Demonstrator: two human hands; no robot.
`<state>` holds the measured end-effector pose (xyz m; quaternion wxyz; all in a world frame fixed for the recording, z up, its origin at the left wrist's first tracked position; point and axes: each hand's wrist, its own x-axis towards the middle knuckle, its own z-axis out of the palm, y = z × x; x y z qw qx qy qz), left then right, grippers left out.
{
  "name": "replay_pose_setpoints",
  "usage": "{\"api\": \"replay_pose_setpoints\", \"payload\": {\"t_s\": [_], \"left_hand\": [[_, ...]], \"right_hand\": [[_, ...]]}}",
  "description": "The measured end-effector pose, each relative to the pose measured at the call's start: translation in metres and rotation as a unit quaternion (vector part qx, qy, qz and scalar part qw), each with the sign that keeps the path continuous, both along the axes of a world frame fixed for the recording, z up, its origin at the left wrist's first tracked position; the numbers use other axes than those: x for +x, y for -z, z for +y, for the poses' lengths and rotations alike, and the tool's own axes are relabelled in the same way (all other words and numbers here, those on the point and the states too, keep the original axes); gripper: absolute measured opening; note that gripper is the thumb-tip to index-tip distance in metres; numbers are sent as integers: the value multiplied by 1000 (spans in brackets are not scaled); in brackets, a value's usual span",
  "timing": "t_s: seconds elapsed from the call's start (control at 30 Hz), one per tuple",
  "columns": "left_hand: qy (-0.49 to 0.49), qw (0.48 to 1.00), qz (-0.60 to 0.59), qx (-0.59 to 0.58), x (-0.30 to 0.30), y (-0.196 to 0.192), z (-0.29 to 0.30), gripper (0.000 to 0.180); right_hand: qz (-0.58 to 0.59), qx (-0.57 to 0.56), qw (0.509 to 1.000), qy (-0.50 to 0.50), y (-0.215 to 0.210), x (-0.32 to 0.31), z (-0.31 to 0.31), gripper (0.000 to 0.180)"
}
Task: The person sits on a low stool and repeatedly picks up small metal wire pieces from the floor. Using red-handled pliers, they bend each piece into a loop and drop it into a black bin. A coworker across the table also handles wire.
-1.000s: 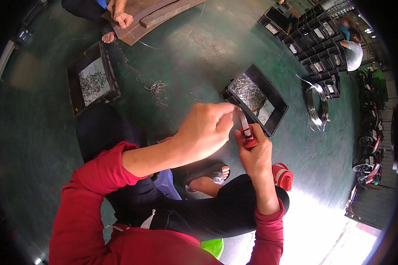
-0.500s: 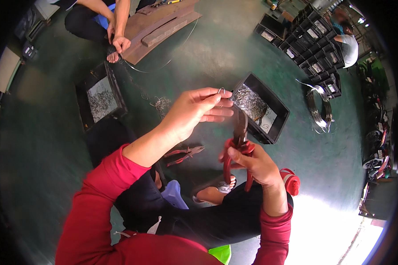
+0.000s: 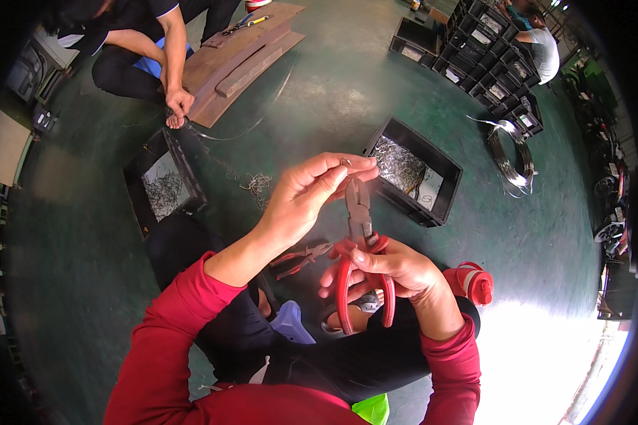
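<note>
My left hand (image 3: 301,191) is closed in a pinch on a small bent wire piece (image 3: 345,162), mostly covered by the fingers. In my right hand (image 3: 407,270) is a pair of red-handled pliers (image 3: 360,216), jaws upward and handles spread apart. The jaw tips are just below my left fingertips; whether they touch the wire I cannot tell. Beyond my hands, a black crate (image 3: 443,202) holds many small bent wire pieces (image 3: 400,166). A second pair of red-handled pliers (image 3: 301,259) lies on the floor under my left forearm.
Another black crate (image 3: 130,185) with wire pieces stands at the left. A tangle of wire (image 3: 257,188) lies between the crates. At far left a co-worker's hand (image 3: 179,101) is beside a long wire and brown metal beams (image 3: 241,60). A wire coil (image 3: 500,159), stacked crates (image 3: 485,53) and a red bottle (image 3: 478,285) are at right.
My right hand has brought the pliers leftward, closer to my left fingertips, and their handles are spread wider. The left fingers have drawn closer together around the wire piece. The view has shifted slightly.
</note>
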<state>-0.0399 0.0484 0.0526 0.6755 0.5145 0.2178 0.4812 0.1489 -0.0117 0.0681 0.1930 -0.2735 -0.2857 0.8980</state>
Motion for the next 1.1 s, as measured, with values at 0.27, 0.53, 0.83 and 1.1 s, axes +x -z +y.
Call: {"api": "replay_pose_setpoints", "payload": {"t_s": [0.27,0.53,0.83,1.1], "left_hand": [[1,997,74,22,-2,-3,-2,34],[77,977,159,-119,-23,-13,11,37],[-26,971,235,-40,-15,-12,1,21],[-29,974,225,-26,-12,-14,-4,22]], "right_hand": [[-91,62,993,37,-2,7,-3,38],[-527,328,771,144,2,2,-12,31],[-508,291,801,128,3,1,-10,31],[-537,291,783,117,-1,2,-11,27]]}}
